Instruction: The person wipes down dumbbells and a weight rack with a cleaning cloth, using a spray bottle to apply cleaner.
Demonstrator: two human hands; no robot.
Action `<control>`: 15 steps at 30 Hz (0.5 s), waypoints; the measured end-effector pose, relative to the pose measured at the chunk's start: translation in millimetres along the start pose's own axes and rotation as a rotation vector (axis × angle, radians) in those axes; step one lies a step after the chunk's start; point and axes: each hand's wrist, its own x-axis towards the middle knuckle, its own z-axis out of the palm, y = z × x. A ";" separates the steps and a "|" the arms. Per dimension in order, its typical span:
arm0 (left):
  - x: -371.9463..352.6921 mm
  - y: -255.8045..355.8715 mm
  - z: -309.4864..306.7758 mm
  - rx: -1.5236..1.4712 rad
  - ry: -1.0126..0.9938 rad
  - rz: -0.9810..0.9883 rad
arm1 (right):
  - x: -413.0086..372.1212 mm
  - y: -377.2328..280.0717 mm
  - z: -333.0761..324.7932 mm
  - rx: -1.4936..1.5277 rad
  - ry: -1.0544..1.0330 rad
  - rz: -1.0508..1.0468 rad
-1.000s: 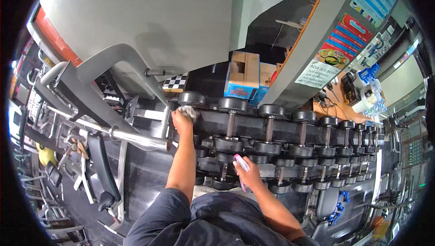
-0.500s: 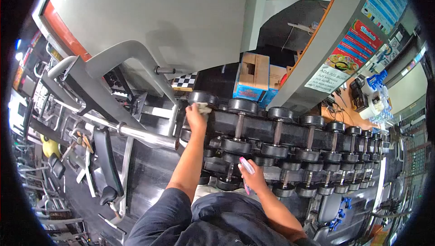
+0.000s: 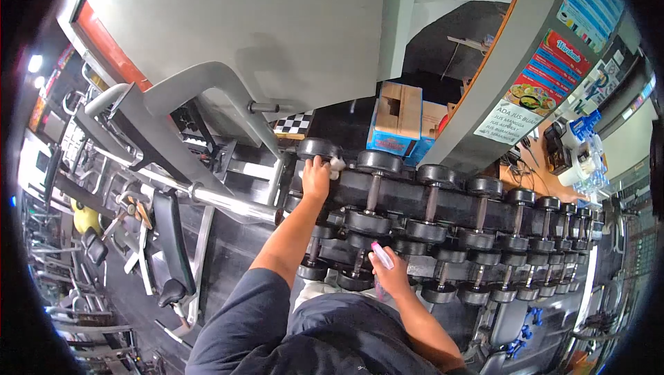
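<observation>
My left hand (image 3: 317,181) is closed around a whitish cloth (image 3: 337,165), pressed against the leftmost dumbbell (image 3: 319,147) of the upper row, just below its far end. The fingers hide part of the cloth and that dumbbell's handle. Nearer my body, my right hand (image 3: 392,275) grips a clear spray bottle (image 3: 382,257) with a pink nozzle, held in front of the lower row. To the right of my left hand lies another black dumbbell (image 3: 373,192) with a metal handle.
The two-tier dumbbell rack (image 3: 346,192) runs off to the right. A grey machine frame with a chrome bar (image 3: 232,204) stands close on the left, near a black bench (image 3: 169,247). Cardboard boxes (image 3: 397,123) sit behind the rack, beside a grey pillar (image 3: 494,85).
My left hand has shifted slightly right with the cloth along the leftmost dumbbell. The right hand still holds the spray bottle, now turned a little. The whole view has drifted slightly.
</observation>
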 end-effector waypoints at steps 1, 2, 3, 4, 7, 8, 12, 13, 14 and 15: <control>1.4 -5.4 5.5 0.052 -0.033 0.037 | -0.5 -0.2 -0.3 0.002 0.008 0.004; -2.1 -3.8 5.5 0.110 -0.101 0.046 | -2.3 -0.8 -0.2 0.003 0.011 0.015; -7.6 0.7 2.5 0.170 -0.168 0.053 | -3.4 -2.0 0.6 0.004 0.013 0.025; -10.3 4.9 0.6 0.231 -0.230 0.059 | -1.9 -3.2 1.1 0.006 0.015 0.029; -5.8 21.3 -8.7 0.274 -0.610 -0.109 | 1.9 5.7 1.3 0.026 -0.016 0.032; -0.9 27.5 -28.8 0.229 -0.727 -0.140 | 0.8 4.9 2.6 0.044 -0.010 0.035; 17.6 12.4 -74.3 -0.019 -0.360 -0.256 | 2.3 -8.1 1.7 0.103 0.025 0.029; 26.0 8.8 -82.4 -0.086 -0.205 -0.242 | 3.8 -10.7 3.4 0.120 0.040 0.029; 32.8 3.6 -87.7 -0.153 -0.057 -0.228 | 4.6 -11.3 5.3 0.133 0.041 0.023; 44.3 0.7 -94.4 -0.151 -0.014 -0.139 | 7.2 -11.6 6.9 0.145 0.041 0.017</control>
